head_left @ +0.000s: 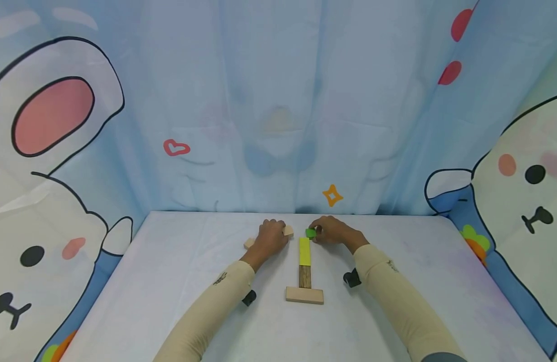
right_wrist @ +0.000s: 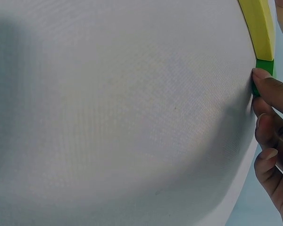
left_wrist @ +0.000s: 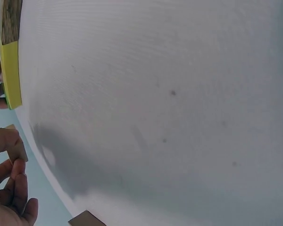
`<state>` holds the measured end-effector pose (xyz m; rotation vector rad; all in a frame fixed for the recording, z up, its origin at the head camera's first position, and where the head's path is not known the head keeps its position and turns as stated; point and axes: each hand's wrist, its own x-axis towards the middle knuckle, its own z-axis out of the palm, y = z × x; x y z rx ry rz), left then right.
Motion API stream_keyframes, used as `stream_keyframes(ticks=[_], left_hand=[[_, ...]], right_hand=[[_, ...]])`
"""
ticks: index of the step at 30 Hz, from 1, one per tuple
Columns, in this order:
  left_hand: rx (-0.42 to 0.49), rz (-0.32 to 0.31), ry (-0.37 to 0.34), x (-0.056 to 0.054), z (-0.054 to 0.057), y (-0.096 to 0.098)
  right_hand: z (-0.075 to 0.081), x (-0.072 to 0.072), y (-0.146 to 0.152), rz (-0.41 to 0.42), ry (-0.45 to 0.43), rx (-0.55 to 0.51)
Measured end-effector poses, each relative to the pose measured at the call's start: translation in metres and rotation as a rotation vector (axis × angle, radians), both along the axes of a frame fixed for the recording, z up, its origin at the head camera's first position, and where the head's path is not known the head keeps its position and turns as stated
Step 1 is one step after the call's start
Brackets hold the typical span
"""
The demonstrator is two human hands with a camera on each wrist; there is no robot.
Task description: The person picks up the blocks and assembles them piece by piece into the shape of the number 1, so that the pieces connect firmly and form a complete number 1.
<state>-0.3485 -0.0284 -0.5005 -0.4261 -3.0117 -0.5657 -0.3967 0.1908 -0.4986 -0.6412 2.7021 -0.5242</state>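
Note:
Toward the far edge of the table, my left hand [head_left: 271, 237] pinches a pale wooden block [head_left: 288, 231] between thumb and finger; the left wrist view shows that wooden block [left_wrist: 18, 149] at its left edge. My right hand [head_left: 331, 232] pinches a green block [head_left: 310, 233] at the far end of a yellow block [head_left: 304, 251]. In the right wrist view the green block [right_wrist: 264, 67] meets the yellow block's end, partly hidden by the thumb. Nearer in the row come a dark wood-grain block [head_left: 305, 276] and a pale plank [head_left: 304, 295] lying crosswise.
Another pale block [head_left: 249, 243] lies left of the left hand, partly hidden by it. A white cloth covers the table [head_left: 178, 281]. Behind its far edge hangs a blue printed curtain [head_left: 269, 191]. Small black devices [head_left: 352, 278] sit under both wrists.

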Motion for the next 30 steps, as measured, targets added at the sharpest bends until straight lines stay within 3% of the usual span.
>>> stream_keyframes(ticks=[17,30], left_hand=[[-0.069,-0.039,0.05,-0.001,0.001,0.017],[-0.053,-0.035,0.046,-0.003,0.002,0.029]], right_hand=[[-0.001,-0.002,0.001,-0.003,0.0,0.003],[0.0,0.001,-0.001,-0.024,0.0,0.012]])
